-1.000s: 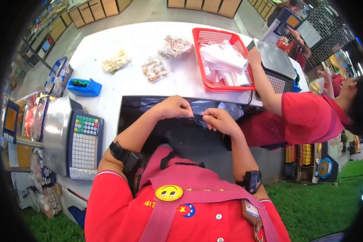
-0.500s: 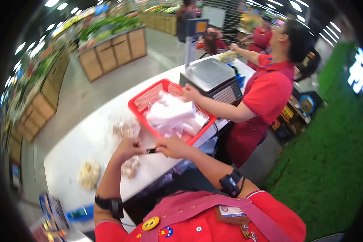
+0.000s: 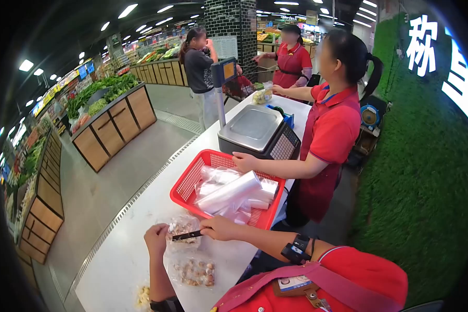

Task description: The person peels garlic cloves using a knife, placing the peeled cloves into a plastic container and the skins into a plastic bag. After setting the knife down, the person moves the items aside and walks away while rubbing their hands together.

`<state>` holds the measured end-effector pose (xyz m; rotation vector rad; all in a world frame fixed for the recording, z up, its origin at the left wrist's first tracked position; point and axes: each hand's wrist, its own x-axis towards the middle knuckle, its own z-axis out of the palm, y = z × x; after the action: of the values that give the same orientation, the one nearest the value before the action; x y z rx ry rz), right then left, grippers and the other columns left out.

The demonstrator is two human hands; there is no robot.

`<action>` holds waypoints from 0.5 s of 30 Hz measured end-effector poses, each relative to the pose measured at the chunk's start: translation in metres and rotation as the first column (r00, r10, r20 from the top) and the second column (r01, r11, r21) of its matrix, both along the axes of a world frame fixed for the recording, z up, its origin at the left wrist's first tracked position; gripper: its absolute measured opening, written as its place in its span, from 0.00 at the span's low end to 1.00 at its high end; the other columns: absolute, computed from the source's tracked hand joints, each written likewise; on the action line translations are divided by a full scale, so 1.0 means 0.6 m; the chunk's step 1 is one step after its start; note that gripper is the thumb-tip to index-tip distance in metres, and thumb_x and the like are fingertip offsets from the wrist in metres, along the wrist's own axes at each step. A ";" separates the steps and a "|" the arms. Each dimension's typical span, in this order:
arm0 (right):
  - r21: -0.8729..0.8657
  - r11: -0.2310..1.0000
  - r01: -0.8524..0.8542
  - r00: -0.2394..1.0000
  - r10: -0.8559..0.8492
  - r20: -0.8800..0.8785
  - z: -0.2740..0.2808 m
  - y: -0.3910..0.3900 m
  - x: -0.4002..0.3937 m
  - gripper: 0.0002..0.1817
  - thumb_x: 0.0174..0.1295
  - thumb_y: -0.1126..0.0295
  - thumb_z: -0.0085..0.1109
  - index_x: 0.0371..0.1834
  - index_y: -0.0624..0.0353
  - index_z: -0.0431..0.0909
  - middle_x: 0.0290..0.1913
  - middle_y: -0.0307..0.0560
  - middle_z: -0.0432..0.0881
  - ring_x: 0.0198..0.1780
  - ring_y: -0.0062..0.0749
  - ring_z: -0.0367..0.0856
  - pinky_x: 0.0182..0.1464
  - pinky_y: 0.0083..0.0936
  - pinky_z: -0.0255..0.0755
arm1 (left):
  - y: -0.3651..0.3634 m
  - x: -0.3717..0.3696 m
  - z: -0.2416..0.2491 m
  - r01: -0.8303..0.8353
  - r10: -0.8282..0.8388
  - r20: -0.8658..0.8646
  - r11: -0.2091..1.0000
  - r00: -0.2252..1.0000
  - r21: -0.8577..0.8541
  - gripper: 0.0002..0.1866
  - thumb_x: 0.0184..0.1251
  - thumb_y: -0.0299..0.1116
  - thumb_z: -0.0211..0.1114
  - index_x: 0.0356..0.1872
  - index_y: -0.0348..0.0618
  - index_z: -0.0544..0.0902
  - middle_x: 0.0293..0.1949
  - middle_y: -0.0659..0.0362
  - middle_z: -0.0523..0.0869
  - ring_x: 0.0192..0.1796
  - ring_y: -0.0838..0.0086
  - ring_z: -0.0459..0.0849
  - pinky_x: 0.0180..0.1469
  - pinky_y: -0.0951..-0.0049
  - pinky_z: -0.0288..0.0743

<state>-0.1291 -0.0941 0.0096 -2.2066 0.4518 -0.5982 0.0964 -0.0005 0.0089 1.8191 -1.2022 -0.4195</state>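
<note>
My right hand (image 3: 219, 228) is closed round the handle of a black knife (image 3: 187, 235), whose dark blade points left. Just beyond the blade's tip is my left hand (image 3: 156, 238), its fingers pressed together; what they hold, if anything, is too small to tell. Under the knife lies a clear plastic bag of small brownish-white pieces (image 3: 183, 228). A second clear bag of similar pieces (image 3: 196, 272) rests nearer to me on the white counter (image 3: 125, 242).
Beyond my hands stands a red basket (image 3: 191, 176) of plastic bag rolls (image 3: 233, 193). A co-worker's hand touches its far rim. Past it are a scale (image 3: 255, 127) and a bagged item (image 3: 262, 95). Pale pieces (image 3: 143, 296) lie at the bottom. Other people stand behind the counter.
My view has shifted and sharpened. My hands have moved apart, and more of the black knife shows between them. It is now over the bagged pieces.
</note>
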 end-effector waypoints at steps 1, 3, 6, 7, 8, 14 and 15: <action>-0.004 1.000 0.007 1.000 -0.007 0.007 0.001 0.001 0.001 0.07 0.53 0.68 0.52 0.31 0.60 0.74 0.24 0.52 0.76 0.25 0.41 0.76 0.29 0.31 0.68 | 0.001 0.009 -0.015 0.023 -0.008 0.198 0.997 0.980 -0.075 0.11 0.44 0.19 0.53 0.30 0.37 0.80 0.24 0.57 0.81 0.27 0.72 0.78 0.32 0.75 0.70; 0.116 0.993 0.023 0.998 -0.016 -0.060 0.005 0.003 -0.002 0.07 0.53 0.69 0.52 0.32 0.60 0.74 0.25 0.53 0.77 0.27 0.42 0.76 0.30 0.31 0.68 | 0.000 0.013 -0.023 0.120 -0.054 0.401 0.983 0.914 -0.141 0.18 0.42 0.16 0.49 0.35 0.40 0.80 0.31 0.52 0.81 0.36 0.66 0.79 0.39 0.72 0.71; 0.033 0.999 0.016 0.997 -0.013 -0.081 0.008 0.005 0.000 0.08 0.53 0.68 0.52 0.32 0.59 0.75 0.25 0.53 0.77 0.28 0.42 0.76 0.32 0.32 0.68 | 0.012 -0.034 0.030 0.066 -0.068 0.035 0.996 0.997 0.060 0.13 0.49 0.21 0.56 0.37 0.42 0.80 0.37 0.51 0.80 0.43 0.65 0.78 0.44 0.72 0.70; 0.033 0.999 0.019 0.997 -0.017 -0.071 0.013 0.007 0.001 0.08 0.53 0.68 0.52 0.32 0.59 0.75 0.25 0.53 0.77 0.28 0.42 0.76 0.32 0.32 0.68 | 0.016 -0.040 0.040 0.069 -0.071 0.045 0.996 0.996 0.061 0.13 0.49 0.21 0.56 0.37 0.42 0.80 0.37 0.51 0.80 0.43 0.65 0.78 0.44 0.72 0.70; 0.009 1.000 0.009 0.995 -0.008 -0.102 0.017 0.009 0.001 0.08 0.53 0.67 0.53 0.33 0.59 0.75 0.26 0.52 0.77 0.29 0.43 0.76 0.33 0.33 0.68 | 0.019 -0.045 0.046 0.225 -0.226 0.092 0.974 0.970 0.015 0.12 0.49 0.22 0.58 0.37 0.42 0.81 0.35 0.52 0.81 0.41 0.65 0.78 0.43 0.72 0.70; -0.003 0.998 -0.057 0.989 0.056 -0.137 0.025 0.015 -0.007 0.08 0.53 0.66 0.53 0.32 0.57 0.74 0.27 0.51 0.77 0.31 0.43 0.76 0.34 0.34 0.67 | 0.034 -0.047 0.048 0.392 -0.409 0.160 0.911 0.898 0.127 0.06 0.45 0.23 0.64 0.28 0.39 0.82 0.24 0.56 0.80 0.28 0.71 0.78 0.32 0.75 0.71; -0.001 0.998 -0.066 0.985 0.065 -0.159 0.029 0.019 -0.011 0.07 0.53 0.66 0.53 0.32 0.57 0.74 0.27 0.50 0.77 0.31 0.43 0.76 0.34 0.34 0.67 | 0.035 -0.044 0.047 0.375 -0.393 0.090 0.911 0.915 0.172 0.05 0.45 0.23 0.64 0.27 0.38 0.81 0.23 0.58 0.80 0.26 0.75 0.77 0.30 0.77 0.70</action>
<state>-0.1357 -0.0830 0.0272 -2.2755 0.4576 -0.3911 0.0702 0.0205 0.0372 1.7513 -1.6656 -0.6431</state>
